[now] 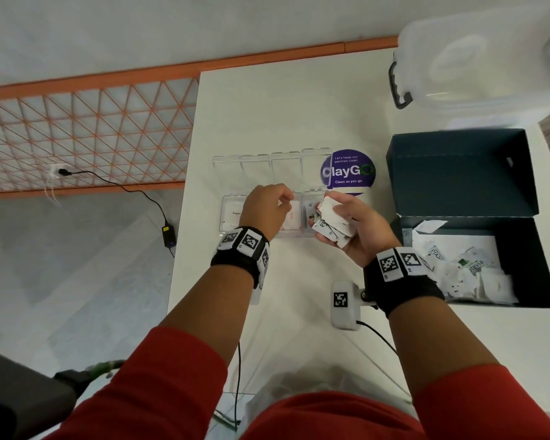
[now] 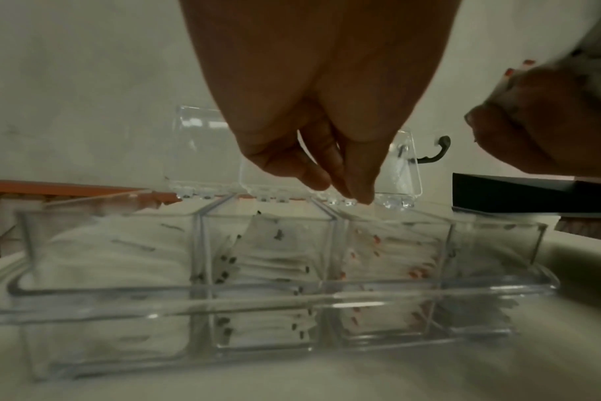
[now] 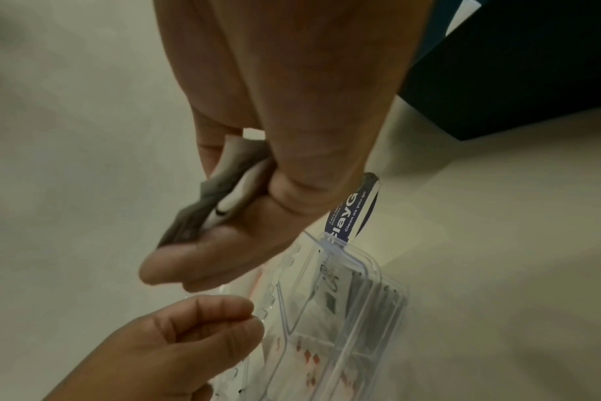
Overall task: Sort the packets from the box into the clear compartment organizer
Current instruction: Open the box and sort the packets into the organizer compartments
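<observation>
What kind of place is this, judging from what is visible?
Probably an office pantry or break room: a round sticker on the white table says "Let's keep our pantries clean", and sweetener-type packets fill the dark box.

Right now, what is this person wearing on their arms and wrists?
Red sleeves pushed up the forearms. Each wrist carries a black band, left wrist band and right wrist band, set with white square black-patterned marker tags. Both hands are bare.
</observation>
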Available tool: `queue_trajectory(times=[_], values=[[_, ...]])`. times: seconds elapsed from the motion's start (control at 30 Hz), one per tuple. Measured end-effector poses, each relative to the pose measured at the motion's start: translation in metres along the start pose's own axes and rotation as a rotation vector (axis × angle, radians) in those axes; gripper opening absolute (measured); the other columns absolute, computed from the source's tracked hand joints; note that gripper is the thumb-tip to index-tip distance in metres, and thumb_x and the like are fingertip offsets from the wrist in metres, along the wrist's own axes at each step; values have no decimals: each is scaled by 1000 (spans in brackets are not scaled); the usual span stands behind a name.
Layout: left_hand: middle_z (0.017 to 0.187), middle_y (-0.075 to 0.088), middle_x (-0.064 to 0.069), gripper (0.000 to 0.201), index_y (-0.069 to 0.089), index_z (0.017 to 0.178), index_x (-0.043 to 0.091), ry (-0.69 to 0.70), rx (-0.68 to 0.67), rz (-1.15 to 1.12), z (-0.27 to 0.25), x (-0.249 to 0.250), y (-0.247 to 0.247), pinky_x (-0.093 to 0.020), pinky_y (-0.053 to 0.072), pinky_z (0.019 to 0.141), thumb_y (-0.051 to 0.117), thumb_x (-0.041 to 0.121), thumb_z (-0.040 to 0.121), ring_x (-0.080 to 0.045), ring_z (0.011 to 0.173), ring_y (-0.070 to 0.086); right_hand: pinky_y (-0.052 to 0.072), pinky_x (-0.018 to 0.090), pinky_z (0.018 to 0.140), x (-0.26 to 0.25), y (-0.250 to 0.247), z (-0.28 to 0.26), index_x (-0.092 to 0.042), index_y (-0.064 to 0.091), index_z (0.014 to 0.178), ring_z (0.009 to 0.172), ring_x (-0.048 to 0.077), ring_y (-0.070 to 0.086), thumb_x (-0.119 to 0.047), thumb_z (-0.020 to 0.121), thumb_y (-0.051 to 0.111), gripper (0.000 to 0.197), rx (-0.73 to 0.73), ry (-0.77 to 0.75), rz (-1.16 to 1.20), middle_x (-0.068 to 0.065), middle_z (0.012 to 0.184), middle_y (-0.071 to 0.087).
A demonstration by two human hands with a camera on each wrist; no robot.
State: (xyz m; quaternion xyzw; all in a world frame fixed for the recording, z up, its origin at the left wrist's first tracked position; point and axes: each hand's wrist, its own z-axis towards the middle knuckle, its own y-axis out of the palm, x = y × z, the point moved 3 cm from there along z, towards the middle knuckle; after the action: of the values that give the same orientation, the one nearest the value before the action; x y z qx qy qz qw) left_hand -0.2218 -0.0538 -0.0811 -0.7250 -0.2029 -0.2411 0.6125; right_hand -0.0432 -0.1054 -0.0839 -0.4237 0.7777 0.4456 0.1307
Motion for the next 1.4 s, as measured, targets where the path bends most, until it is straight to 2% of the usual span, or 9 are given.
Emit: queue_trajectory(times=[0.17, 0.27, 0.33, 0.47, 0.7, 1.0, 1.1, 1.23, 1.4], values=[[90, 70, 4, 17, 74, 98, 24, 3, -66, 84, -10, 2, -3, -29, 50, 82, 59, 20, 91, -17, 86, 61, 58, 38, 59, -1, 2, 0, -8, 66, 113, 81, 34, 72, 1, 95, 55, 22, 29, -37, -100, 20, 102, 70], [83, 69, 12, 12, 71, 93, 27, -71, -30, -295, -14, 13, -13, -12, 48, 64, 59, 25, 91, -8, 72, 62, 59, 38, 58, -2, 3, 0, -4, 63, 118, 79, 32, 71, 1, 95, 57, 25, 26, -68, -140, 18, 100, 69], [84, 70, 11, 9, 69, 95, 29, -91, -79, -486, -17, 24, -18, -13, 47, 57, 63, 30, 88, -5, 65, 62, 59, 37, 57, -2, 6, 0, -3, 63, 120, 80, 33, 70, 1, 94, 60, 27, 10, -82, -178, 17, 97, 69], [87, 72, 10, 25, 68, 102, 29, -90, -141, -484, -16, 34, -23, -19, 49, 67, 76, 20, 80, -1, 72, 67, 60, 38, 59, -2, 14, -3, -9, 66, 110, 79, 36, 70, 3, 92, 62, 22, -48, -83, -239, 17, 91, 72], [87, 74, 8, 21, 71, 97, 16, -40, -25, -653, -13, 33, -40, -11, 49, 69, 66, -1, 86, -2, 82, 70, 56, 36, 55, -1, 12, -9, -11, 66, 90, 75, 39, 71, 4, 91, 61, 15, -85, -57, -314, 29, 97, 70], [92, 73, 10, 22, 70, 97, 25, -13, -24, -614, -14, 36, -44, -21, 56, 79, 71, 8, 83, -5, 87, 69, 49, 38, 58, 7, 20, -7, -12, 63, 75, 70, 38, 68, -5, 93, 63, 19, -88, -52, -355, 27, 88, 67], [88, 73, 8, 22, 70, 93, 27, -64, -17, -628, -14, 30, -44, -21, 56, 69, 76, 11, 79, -4, 80, 69, 41, 40, 61, 9, 21, -5, -9, 61, 79, 71, 37, 66, -7, 93, 64, 15, -68, -73, -370, 30, 90, 65], [83, 74, 5, 16, 70, 89, 19, -141, 100, -644, -9, 17, -47, -14, 50, 64, 74, 6, 80, 0, 74, 68, 56, 36, 54, 7, 20, -6, -8, 68, 89, 72, 37, 69, -6, 95, 62, 8, -75, -57, -330, 19, 85, 72], [80, 73, 8, 16, 70, 88, 20, -177, 138, -573, 3, 4, -46, -11, 49, 66, 73, 7, 80, 2, 72, 67, 58, 39, 59, 1, 10, -8, -5, 63, 112, 76, 36, 73, 3, 92, 46, 27, -24, -58, -177, 15, 89, 74]])
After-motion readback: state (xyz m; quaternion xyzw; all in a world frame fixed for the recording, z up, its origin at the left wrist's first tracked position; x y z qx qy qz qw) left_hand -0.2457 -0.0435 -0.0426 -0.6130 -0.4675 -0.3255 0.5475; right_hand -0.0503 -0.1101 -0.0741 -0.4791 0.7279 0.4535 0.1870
